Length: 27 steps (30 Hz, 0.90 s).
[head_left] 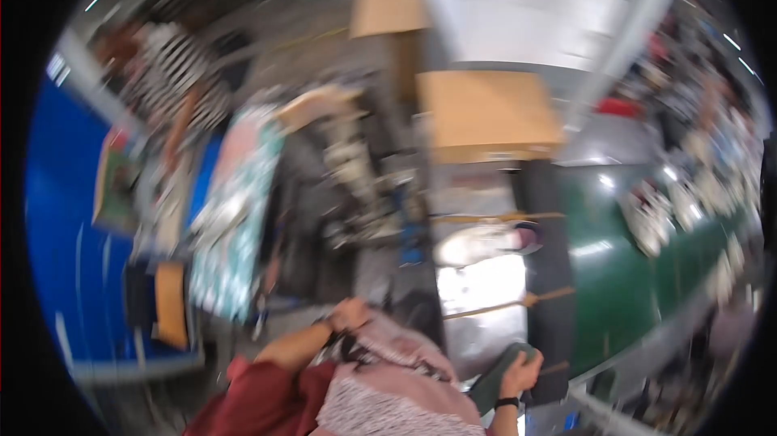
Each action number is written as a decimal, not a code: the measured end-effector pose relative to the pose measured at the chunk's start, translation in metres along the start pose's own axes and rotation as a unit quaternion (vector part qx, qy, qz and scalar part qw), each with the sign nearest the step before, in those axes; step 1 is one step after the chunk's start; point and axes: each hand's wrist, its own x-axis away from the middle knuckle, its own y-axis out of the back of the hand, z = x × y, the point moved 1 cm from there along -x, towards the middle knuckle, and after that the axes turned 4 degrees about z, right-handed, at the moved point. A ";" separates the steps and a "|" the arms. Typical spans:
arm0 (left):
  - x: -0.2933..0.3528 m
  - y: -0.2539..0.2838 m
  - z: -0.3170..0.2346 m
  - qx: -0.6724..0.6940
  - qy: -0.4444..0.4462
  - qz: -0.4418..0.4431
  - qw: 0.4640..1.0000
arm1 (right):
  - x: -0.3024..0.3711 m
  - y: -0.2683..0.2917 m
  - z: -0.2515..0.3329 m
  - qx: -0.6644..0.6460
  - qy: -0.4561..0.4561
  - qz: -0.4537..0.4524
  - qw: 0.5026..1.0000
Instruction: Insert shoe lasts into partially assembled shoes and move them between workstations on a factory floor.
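Observation:
My left hand (350,315) is at the front of my pink patterned garment (396,347), fingers curled in. Motion blur hides whether anything is inside them. My right hand (520,371) grips a dark green, elongated piece (490,383) low at the near end of a shiny metal strip (477,339). Farther along that strip lies a pale shoe (476,246) with a dark reddish opening, apart from both hands. Tan bands (530,300) cross the strip.
A green conveyor belt (607,274) with pale shoes (645,218) runs along the right. Ahead stands a cardboard box (490,112) below a white panel. Left are dark machinery (348,169), a teal patterned surface (231,266), a blue table (73,218) and a person in stripes (182,64).

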 end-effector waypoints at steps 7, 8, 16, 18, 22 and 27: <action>0.056 0.083 0.061 0.065 0.098 -0.071 0.991 | 0.000 -0.007 -0.005 0.050 0.055 0.049 0.996; 0.059 0.098 0.080 0.028 0.030 -0.166 0.985 | 0.004 0.004 -0.010 0.038 0.032 0.034 0.998; 0.166 0.300 0.320 -0.289 0.327 -0.177 0.882 | 0.043 -0.020 0.052 0.048 -0.050 -0.044 0.997; 0.152 0.314 0.394 -0.156 0.388 0.020 0.908 | 0.079 -0.019 0.063 0.084 0.043 -0.093 0.991; 0.126 0.298 0.497 -0.236 0.310 0.060 0.919 | 0.153 -0.032 0.074 0.030 0.015 -0.005 0.999; 0.128 0.293 0.503 -0.368 0.281 0.123 0.878 | 0.207 -0.071 0.056 0.090 -0.058 0.087 0.990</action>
